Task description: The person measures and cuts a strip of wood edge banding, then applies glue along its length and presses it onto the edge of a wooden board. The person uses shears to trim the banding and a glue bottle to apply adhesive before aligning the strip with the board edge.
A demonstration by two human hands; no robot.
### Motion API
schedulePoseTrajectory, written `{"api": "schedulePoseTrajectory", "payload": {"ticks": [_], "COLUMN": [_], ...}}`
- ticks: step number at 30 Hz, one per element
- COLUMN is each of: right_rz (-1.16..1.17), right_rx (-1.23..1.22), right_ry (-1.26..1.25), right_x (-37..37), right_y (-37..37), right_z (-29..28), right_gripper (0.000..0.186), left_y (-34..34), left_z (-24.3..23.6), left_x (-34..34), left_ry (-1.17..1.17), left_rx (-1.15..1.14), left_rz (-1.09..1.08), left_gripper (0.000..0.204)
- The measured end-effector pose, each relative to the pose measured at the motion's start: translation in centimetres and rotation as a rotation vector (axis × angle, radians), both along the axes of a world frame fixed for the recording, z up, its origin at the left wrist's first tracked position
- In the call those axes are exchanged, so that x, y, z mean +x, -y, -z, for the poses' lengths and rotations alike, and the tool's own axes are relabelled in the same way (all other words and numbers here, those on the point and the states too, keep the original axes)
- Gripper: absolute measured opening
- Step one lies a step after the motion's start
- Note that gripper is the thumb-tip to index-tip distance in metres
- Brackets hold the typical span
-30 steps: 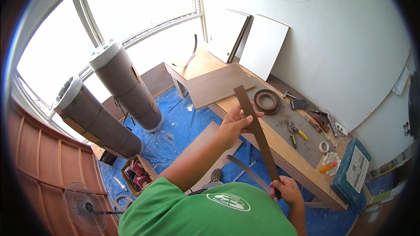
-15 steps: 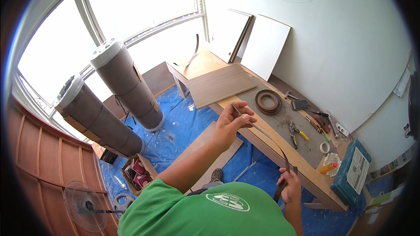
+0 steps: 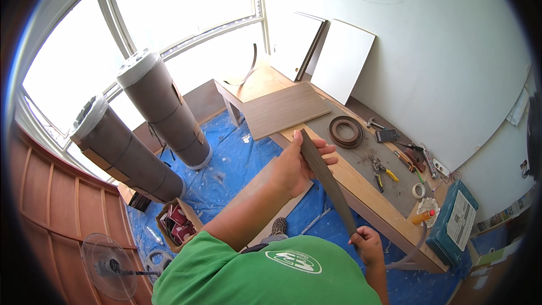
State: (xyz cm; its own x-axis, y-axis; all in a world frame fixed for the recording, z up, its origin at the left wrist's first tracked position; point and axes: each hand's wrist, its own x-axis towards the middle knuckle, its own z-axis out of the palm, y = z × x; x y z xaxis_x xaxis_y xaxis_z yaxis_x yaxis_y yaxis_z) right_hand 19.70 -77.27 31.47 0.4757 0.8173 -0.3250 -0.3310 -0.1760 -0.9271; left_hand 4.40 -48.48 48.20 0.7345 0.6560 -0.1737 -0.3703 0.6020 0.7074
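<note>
A long, flat dark brown edging strip (image 3: 331,186) runs diagonally between my two hands. My left hand (image 3: 297,166) grips its upper end, thumb along the edge and fingers behind it. Lower right, my right hand (image 3: 368,244) pinches the other part of the strip, which continues as a curving tail beside the bench. Beyond my hands, a wood-look board (image 3: 285,107) lies on the wooden bench (image 3: 364,189), next to a coiled roll of brown banding (image 3: 346,132).
Pliers (image 3: 384,172), a phone (image 3: 387,134), tape (image 3: 418,191) and a teal case (image 3: 451,223) sit on the bench. Two large cylinders (image 3: 164,113) stand by the window; a carton (image 3: 178,223) and fan (image 3: 110,265) are at left. White boards (image 3: 341,59) lean against the wall.
The strip turned edge-on, then broad side up again. My left hand's fingers shifted along its upper end, and my right hand turned slightly at the lower part.
</note>
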Motion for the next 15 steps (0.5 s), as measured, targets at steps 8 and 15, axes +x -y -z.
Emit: {"api": "schedulePoseTrajectory", "payload": {"ticks": [8,15], "right_rz": [-0.36,-0.386], "right_rx": [0.153,0.161], "right_ry": [0.006,0.217], "right_x": [-1.1,-1.9], "right_y": [-0.8,-1.3], "right_z": [-3.4,-6.0], "right_gripper": [0.029,0.025], "left_y": [1.5,3.1], "left_z": [1.3,3.3], "left_x": [1.6,2.7], "left_ry": [0.039,-0.117], "left_rx": [-0.096,0.127], "left_rz": [0.217,0.193], "left_gripper": [0.063,0.049]}}
